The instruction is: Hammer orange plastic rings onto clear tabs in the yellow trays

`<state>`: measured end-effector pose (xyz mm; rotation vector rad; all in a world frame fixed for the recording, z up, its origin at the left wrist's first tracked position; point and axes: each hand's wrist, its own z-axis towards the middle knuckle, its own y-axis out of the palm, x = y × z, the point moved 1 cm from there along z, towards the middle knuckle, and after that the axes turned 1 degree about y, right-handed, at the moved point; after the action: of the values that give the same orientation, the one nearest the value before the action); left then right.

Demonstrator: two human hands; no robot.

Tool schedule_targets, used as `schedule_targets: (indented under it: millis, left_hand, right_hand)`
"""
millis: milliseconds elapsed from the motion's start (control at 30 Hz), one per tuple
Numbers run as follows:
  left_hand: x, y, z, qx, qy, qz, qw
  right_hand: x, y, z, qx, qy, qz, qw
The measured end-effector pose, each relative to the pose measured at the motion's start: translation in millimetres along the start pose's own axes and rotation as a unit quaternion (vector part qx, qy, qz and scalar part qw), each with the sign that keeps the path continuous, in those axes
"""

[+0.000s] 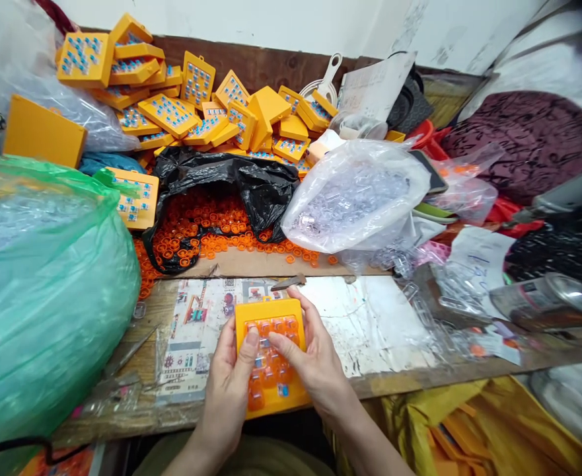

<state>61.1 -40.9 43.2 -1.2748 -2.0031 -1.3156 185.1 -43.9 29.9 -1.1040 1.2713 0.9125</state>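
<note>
Both hands hold a yellow-orange plastic tray (269, 316) over the near edge of the wooden table (172, 301). Its grid of cells carries orange round caps, and a few blue parts show beneath. My left hand (231, 387) grips the tray's left side, its thumb lying on the caps. My right hand (315, 357) clasps the right side, with its thumb pressing on the middle of the grid. Behind, loose orange caps (206, 231) spill out of a black bag (251, 182).
A heap of filled yellow trays with blue parts (172, 99) lies at the back. A big green bag (43, 291) of clear parts fills the left, a clear bag (355, 198) of clear parts sits centre right. Printed paper (370, 324) covers the table; metal cans (548, 301) lie right.
</note>
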Motion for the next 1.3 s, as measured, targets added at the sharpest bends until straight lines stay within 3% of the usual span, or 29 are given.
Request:
schedule_targets:
  millis: [133, 233, 333, 400, 467, 533, 633, 733, 867, 1100, 1300]
  left_hand:
    - [2.5, 2.9, 0.7, -0.002, -0.048, -0.038, 0.998]
    - [5.9, 1.9, 1.5, -0.003, -0.105, -0.05, 0.993]
    - [9.1, -1.0, 2.0, 0.033, -0.133, -0.054, 0.989]
    - [10.7, -2.7, 2.1, 0.06, -0.139, -0.065, 0.986]
    - [11.5, -3.7, 2.3, 0.067, -0.14, -0.081, 0.985]
    - [11.3, -4.8, 2.5, 0.048, -0.156, -0.106, 0.981]
    - [10.3, -7.8, 2.6, 0.004, -0.186, -0.129, 0.974]
    - [11.1, -11.8, 2.3, -0.025, -0.19, -0.106, 0.976]
    - [15.2, -12.4, 1.8, -0.061, -0.178, -0.088, 0.978]
    - [20.1, -6.5, 4.2, -0.088, -0.171, -0.078, 0.978]
    - [15.4, -15.2, 7.1, -0.097, -0.181, -0.095, 0.974]
  right_hand:
    - [-1.0, -0.2, -0.3, -0.023, 0.03, 0.054, 0.998]
    - [-6.5, -18.1, 7.3, -0.056, -0.024, -0.139, 0.988]
    - [-13.9, -64.2, 29.4, 0.02, -0.06, -0.377, 0.924]
    - [-17.2, -105.6, 51.3, 0.106, -0.051, -0.465, 0.878]
    - [-16.8, -145.6, 74.1, 0.178, -0.038, -0.552, 0.814]
    - [-11.1, -175.9, 93.3, 0.203, -0.022, -0.619, 0.758]
    - [3.4, -197.0, 108.9, 0.188, -0.007, -0.683, 0.706]
    - [14.4, -195.6, 107.7, 0.168, -0.017, -0.714, 0.68]
    - [17.0, -183.3, 90.4, 0.17, -0.062, -0.711, 0.68]
    - [28.3, -169.4, 58.1, 0.18, -0.103, -0.635, 0.745]
    - [46.5, -167.3, 43.3, 0.19, -0.121, -0.57, 0.791]
